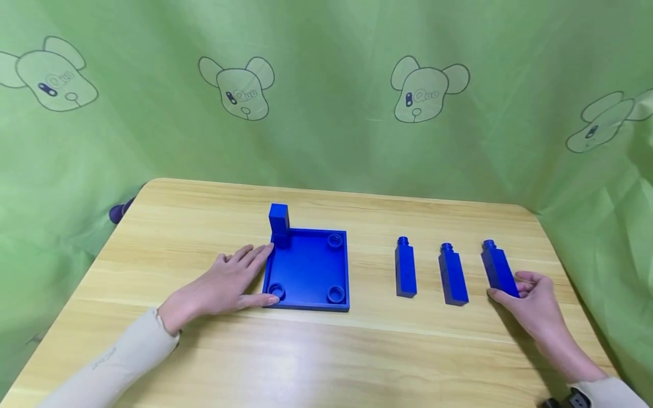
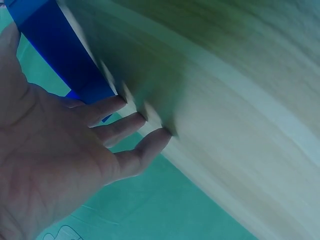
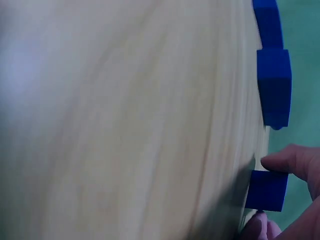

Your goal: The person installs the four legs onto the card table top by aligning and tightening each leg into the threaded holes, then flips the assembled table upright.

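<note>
A square blue tray-like base (image 1: 308,267) lies on the table with threaded round sockets at its corners. One blue leg (image 1: 279,220) stands upright at its far left corner. My left hand (image 1: 221,289) rests along the base's left side, fingers extended near the upright leg and thumb at the near left corner; the left wrist view shows the palm and spread fingers. At the right, my right hand (image 1: 538,306) pinches the near end of a blue leg (image 1: 499,269) between thumb and fingers. That leg's threaded tip points away from me.
Two more blue legs, one (image 1: 405,269) nearer the base and one (image 1: 453,276) beside the held leg, lie on the wooden table (image 1: 326,357), threaded ends facing away. Green curtain (image 1: 326,141) with printed bear heads hangs behind and at both sides.
</note>
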`<state>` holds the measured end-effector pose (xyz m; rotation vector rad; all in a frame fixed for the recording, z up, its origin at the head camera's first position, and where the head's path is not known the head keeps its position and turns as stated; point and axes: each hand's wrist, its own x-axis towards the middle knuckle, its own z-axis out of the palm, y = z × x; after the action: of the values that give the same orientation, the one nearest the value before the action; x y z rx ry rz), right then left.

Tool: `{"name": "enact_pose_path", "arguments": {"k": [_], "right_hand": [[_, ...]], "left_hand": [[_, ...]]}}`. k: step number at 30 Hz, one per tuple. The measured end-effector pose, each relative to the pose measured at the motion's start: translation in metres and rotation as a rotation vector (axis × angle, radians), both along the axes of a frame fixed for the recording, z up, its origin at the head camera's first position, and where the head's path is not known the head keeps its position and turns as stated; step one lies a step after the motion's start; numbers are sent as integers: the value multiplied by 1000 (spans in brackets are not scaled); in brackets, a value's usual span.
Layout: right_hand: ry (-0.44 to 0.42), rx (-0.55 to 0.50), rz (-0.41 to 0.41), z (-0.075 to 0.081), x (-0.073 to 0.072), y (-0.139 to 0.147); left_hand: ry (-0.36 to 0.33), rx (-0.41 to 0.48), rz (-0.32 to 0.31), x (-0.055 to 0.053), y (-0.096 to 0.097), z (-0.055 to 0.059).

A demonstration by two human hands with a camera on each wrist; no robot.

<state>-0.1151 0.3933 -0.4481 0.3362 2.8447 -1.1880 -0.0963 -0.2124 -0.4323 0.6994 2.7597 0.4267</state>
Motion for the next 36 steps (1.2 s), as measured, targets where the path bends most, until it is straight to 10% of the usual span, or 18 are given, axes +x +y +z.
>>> {"name": "enact_pose_path", "arguments": {"k": [6,18,36], "right_hand": [[-48,86,71,3,0,10],[-24,65,-41,10,6,9],[127,-417,-300,22,17,6]], "left_hand": [[8,3,-2,-2,0,-1],[15,19,-7,-3,2,1],[3,22,4,1,0,1]]}}
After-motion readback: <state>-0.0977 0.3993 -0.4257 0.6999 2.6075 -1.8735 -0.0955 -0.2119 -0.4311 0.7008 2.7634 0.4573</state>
